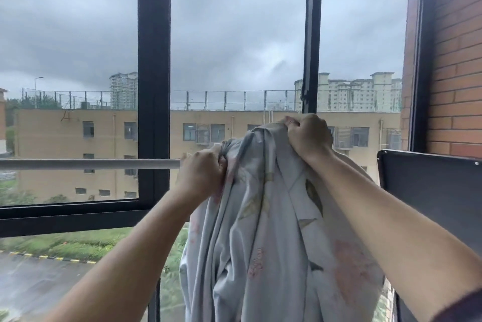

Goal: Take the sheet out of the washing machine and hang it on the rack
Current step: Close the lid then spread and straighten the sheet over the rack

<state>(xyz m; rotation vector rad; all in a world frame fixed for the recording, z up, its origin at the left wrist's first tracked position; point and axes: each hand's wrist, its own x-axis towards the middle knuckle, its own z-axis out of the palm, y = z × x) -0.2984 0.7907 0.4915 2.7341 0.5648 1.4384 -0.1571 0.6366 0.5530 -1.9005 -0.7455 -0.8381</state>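
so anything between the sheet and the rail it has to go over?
Nothing visible. Both hands, left hand and right hand, grip the bunched sheet right at the white rail. The rail's bare stretch to the left carries nothing. Its right part is hidden behind the sheet.

sheet (260, 217): pale blue, pink flowers, green leaves | rail (88, 164): white | window frame (154, 60): black
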